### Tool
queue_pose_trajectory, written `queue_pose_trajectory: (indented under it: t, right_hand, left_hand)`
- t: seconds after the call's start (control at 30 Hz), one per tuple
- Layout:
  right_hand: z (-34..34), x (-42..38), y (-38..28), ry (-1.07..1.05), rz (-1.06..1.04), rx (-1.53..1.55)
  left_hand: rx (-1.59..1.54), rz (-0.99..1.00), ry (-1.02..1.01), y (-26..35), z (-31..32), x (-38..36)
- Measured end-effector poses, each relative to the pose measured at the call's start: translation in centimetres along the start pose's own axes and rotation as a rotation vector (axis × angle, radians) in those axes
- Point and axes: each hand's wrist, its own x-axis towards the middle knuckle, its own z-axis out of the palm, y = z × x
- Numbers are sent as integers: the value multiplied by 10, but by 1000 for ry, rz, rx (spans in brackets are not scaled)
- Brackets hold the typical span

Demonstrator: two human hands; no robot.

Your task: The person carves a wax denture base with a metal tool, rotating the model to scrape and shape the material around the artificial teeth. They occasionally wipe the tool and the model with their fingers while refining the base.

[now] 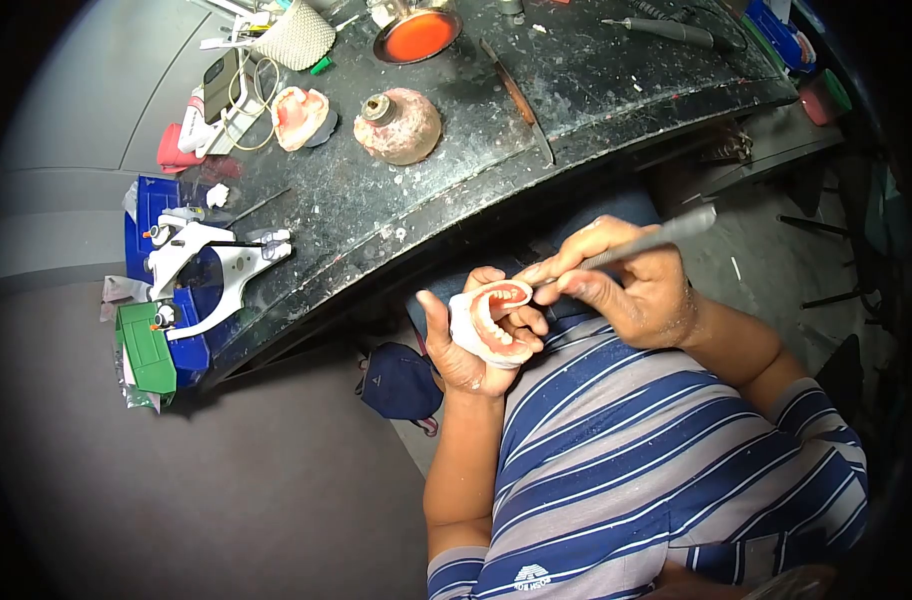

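A dental model (463, 325) with a pink, horseshoe-shaped wax part and a row of white teeth rests in my left hand (468, 372), whose fingers curl round its base. My right hand (631, 285) grips a carving tool (656, 238) with a thick grey handle, like a pen. The tool's handle points up and to the right, and its working end is at the right rim of the model, where the fingers partly hide it. Both hands are close together in front of the striped shirt, below the front edge of the dark workbench (376, 215).
On the bench are a round burner (406, 130), another pink model (301, 115), a dish of red wax (416, 38), a knife (519, 100) and a grey handpiece (666, 32). A white articulator (231, 270) stands at the left by blue and green boxes (148, 350).
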Motion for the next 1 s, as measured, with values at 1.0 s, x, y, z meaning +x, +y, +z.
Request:
queue_pose_trajectory:
  t: [1.0]
  right_hand:
    - [-2, -13, 6, -153, -275, -327]
  left_hand:
    - [835, 236, 252, -9, 26, -11]
